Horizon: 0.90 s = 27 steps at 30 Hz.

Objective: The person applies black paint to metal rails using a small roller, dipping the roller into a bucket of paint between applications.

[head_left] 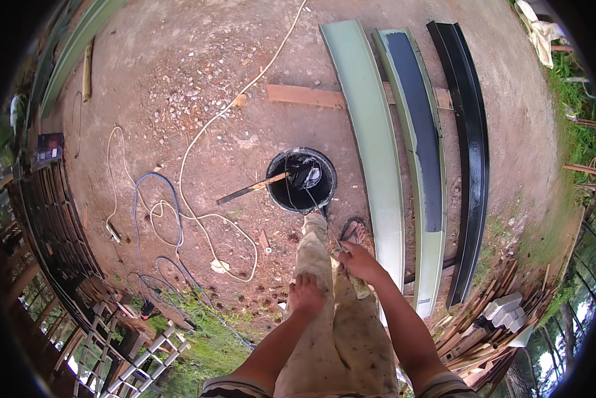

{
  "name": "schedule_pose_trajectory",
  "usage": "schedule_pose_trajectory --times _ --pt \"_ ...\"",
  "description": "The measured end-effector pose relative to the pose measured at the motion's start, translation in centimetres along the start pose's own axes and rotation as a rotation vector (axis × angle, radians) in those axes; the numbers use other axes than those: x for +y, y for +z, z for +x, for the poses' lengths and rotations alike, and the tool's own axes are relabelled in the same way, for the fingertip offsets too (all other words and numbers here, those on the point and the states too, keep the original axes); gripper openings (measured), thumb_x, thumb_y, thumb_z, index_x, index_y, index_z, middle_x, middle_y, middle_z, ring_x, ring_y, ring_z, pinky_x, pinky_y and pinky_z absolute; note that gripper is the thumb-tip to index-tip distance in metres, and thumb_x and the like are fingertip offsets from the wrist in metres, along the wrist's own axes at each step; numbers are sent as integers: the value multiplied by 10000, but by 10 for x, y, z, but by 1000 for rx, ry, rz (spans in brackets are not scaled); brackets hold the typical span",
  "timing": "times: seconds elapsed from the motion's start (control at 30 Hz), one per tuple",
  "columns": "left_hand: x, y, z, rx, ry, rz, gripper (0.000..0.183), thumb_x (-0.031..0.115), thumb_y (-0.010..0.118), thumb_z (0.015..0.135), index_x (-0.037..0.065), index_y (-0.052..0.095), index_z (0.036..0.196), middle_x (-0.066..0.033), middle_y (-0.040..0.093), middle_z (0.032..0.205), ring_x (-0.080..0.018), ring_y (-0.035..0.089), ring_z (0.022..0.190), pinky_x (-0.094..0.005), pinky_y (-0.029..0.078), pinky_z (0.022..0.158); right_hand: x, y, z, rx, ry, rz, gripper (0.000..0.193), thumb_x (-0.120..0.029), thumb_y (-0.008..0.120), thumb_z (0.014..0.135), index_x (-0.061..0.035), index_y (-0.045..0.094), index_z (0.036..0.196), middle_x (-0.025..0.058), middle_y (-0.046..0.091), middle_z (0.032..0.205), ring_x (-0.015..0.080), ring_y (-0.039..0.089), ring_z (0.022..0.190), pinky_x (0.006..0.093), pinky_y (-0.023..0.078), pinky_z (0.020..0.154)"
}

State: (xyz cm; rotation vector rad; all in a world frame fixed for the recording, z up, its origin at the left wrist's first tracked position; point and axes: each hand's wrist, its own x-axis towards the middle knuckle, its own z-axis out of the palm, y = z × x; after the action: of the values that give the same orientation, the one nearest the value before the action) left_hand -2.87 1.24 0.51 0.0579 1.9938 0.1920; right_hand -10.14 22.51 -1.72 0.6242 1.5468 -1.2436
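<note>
My right hand (358, 261) is closed round the handle end of a long thin rod, most likely a paint roller. The rod slants forward into a black bucket (272, 192), where a dark, wet, shiny mass hides its far end. My left hand (306, 294) lies on my left trouser leg with its fingers spread, holding nothing. A paint-stained stick (248, 188) leans over the bucket's left rim. To the right lie three long steel channels: a pale green one (371, 132), one partly coated dark grey (417, 126), and a glossy black one (467, 132).
A wooden plank (304, 95) runs beneath the channels. A cream hose (198, 136) and a blue cable (137, 199) loop over the dirt at left. A ladder (149, 361) lies lower left; scrap wood (474, 348) and grey blocks (505, 310) are piled lower right.
</note>
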Motion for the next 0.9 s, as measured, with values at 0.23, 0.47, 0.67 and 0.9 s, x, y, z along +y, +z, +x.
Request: schedule_pose_trajectory --times 0.23,0.47,0.67,0.9 --pt "13 14 -11 91 -10 -2 582 362 675 914 44 576 1391 -178 507 1567 -351 415 1505 -546 367 1193 35 2 -33 222 -81 -407 601 -256 667 1021 -50 490 1558 272 750 1098 368 762 912 474 582 843" --pt "16 16 -26 170 -15 -26 554 333 661 907 40 583 1370 -177 538 1520 -347 447 1473 -532 391 1175 49 7 -23 206 -126 -419 650 -250 685 972 -74 489 1567 303 735 1133 473 718 1034 539 562 912" --pt "14 40 -37 245 -70 -61 501 312 656 903 31 606 1314 -171 581 1442 -347 492 1417 -515 409 1157 53 13 -11 254 -230 -441 615 -262 712 941 -59 561 1501 298 702 1253 462 685 1154 523 546 1012" --pt "19 57 -39 205 -34 -80 491 322 639 907 28 610 1300 -165 587 1431 -340 492 1414 -508 413 1151 46 27 -13 236 -129 -447 606 -243 698 946 -23 556 1493 298 683 1304 452 667 1202 518 533 1044"
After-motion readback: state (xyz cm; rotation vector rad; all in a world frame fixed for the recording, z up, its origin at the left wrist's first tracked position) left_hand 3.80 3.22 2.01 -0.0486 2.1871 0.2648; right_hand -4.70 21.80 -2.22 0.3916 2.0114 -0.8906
